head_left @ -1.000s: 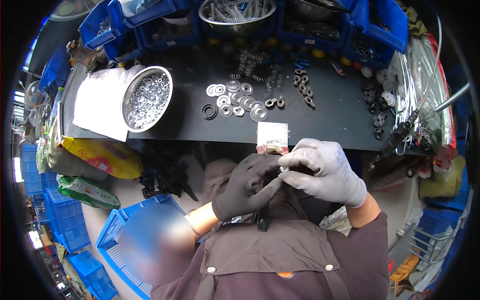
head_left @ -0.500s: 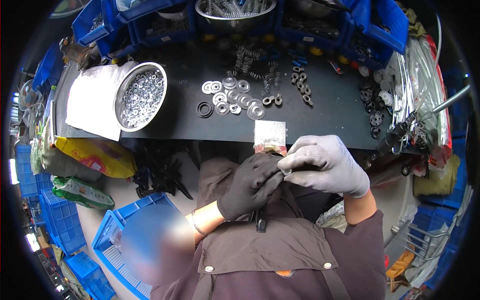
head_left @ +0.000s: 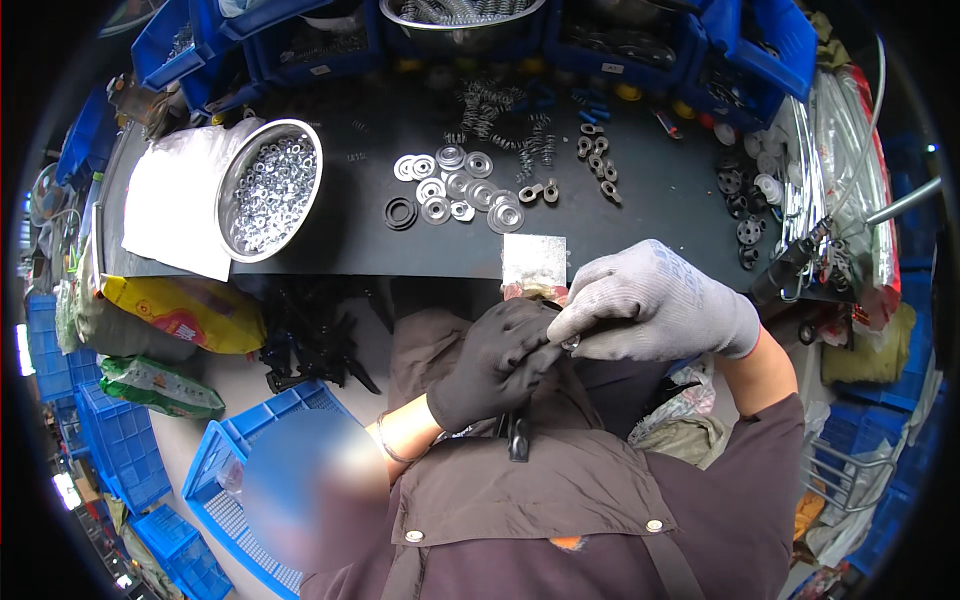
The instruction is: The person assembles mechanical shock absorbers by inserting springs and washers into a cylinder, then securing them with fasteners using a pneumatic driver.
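Note:
My left hand [head_left: 495, 360], in a black glove, is closed round a dark part. Its black, rod-like end [head_left: 517, 437] sticks out below the palm, and the rest is hidden by the glove. My right hand [head_left: 645, 305], in a grey glove, is pinched just beside the left fingertips. Between its thumb and fingers shows a small shiny metal piece [head_left: 571, 343], too covered to name exactly. Both hands are in front of the bench edge, just below a small metal block [head_left: 534, 262]. Beyond it lie metal washers [head_left: 480, 191] and grey metal fittings [head_left: 597, 166].
A steel bowl of nuts [head_left: 229, 190] stands on the dark bench [head_left: 350, 225] at left, by white sheeting [head_left: 165, 210]. Springs [head_left: 485, 110] lie further back, before blue bins [head_left: 620, 65]. Black parts [head_left: 748, 230] and rods are at right. A blue crate [head_left: 215, 465] is at lower left.
My right forearm has swung outward to the right and the grey-gloved hand has turned slightly, its fingers still pinched. The left hand keeps its hold; the whole view has shifted a little.

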Available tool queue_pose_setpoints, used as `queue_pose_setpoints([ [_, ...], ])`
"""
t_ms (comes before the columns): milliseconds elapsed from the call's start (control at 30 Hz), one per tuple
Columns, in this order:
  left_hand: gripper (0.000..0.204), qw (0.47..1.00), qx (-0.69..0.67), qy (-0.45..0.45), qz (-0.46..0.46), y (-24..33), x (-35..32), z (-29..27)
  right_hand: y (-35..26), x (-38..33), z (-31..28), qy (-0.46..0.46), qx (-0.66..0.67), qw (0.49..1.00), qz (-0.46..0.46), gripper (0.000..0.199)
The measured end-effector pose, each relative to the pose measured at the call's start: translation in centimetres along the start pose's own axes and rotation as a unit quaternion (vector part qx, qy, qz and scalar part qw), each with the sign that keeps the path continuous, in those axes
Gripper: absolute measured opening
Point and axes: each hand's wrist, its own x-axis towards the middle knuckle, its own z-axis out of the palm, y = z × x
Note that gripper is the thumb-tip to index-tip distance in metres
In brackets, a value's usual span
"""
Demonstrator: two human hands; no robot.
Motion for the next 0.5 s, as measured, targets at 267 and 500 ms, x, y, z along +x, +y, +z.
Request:
queue_pose_setpoints([
  [267,0.034,1.000,-0.006,0.012,0.019,-0.4,-0.2,0.2,-0.5,-1.0,2.0,0.074,-0.077,0.993,0.052,0.018],
  [500,0.036,0.999,0.025,0.018,0.023,-0.2,-0.3,0.3,-0.5,-1.6,3.8,0.145,-0.138,0.975,0.099,0.018],
])
